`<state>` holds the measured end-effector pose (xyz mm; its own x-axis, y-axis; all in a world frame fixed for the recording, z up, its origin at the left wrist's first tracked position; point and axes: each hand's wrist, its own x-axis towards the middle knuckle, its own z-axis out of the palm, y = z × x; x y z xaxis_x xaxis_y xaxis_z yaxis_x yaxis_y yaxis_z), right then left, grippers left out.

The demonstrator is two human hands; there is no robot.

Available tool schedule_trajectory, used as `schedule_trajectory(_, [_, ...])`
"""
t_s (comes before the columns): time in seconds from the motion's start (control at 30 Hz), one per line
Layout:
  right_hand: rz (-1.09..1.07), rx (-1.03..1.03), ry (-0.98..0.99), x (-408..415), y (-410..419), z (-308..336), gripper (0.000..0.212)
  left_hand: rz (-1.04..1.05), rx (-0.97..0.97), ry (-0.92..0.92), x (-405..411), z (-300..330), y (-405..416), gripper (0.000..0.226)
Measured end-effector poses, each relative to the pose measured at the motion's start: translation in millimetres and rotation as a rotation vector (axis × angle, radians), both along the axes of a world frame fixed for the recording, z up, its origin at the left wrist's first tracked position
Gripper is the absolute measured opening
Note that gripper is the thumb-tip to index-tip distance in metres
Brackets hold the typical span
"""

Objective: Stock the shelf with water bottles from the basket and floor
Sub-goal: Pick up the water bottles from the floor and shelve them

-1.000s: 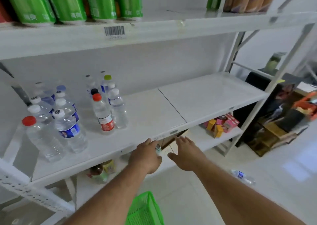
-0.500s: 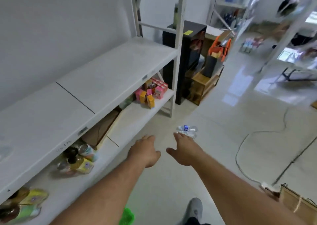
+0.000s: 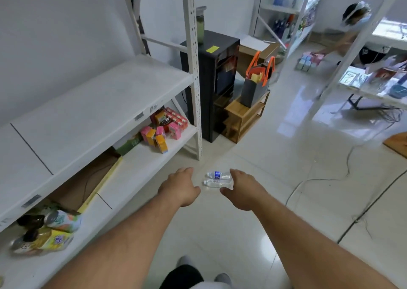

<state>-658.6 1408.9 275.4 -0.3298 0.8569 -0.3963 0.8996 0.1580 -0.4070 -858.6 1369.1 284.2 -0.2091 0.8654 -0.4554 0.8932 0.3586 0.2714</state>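
**Reporter:** Bottles first, or the shelf?

**Editor:** Left to right. White shelf (image 3: 94, 103) at left, its middle board bare in view; small juice cartons (image 3: 158, 134) on the board below, toward the far end.

**Reporter:** Then the hands?

**Editor:** Left hand (image 3: 179, 188) reaches forward, palm down, fingers loosely curled, holding nothing. Just right of it, two water bottles (image 3: 218, 179) lie on their sides on the glossy floor (image 3: 275, 200), side by side and apparently touching, caps pointing left. Right hand (image 3: 243, 189) hovers at their right end, spread and empty; contact with the nearer bottle cannot be told.

**Reporter:** The risk?

**Editor:** Likely a roll. Round bottles on slick tile may skid away if a fingertip nudges one before the grasp closes. Taking both together, one could slip free and drop. A loose cable (image 3: 308, 179) trails on the floor at right, a possible snag underfoot.
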Motion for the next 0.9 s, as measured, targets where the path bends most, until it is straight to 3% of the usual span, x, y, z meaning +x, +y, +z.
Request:
schedule_trajectory(0.13, [0.01,-0.001,-0.03,10.1,36.3,-6.2,0.065,0.02,-0.012,-0.005,7.3,-13.1,38.2,0.077])
schedule_trajectory(0.4, [0.053,-0.019,-0.119,22.6,150.3,-25.8,0.076,0.086,-0.029,-0.079,19.4,-59.7,138.4,0.078])
schedule_trajectory(0.57, [0.125,-0.039,-0.197,12.7,235.2,-28.8,0.075,0.159,-0.052,-0.145,17.9,-80.1,215.3,0.076])
schedule_trajectory(0.9, [0.265,0.017,-0.225,-6.7,341.9,1.6,0.07,0.275,-0.009,-0.251,14.4,-58.0,312.4,0.066])
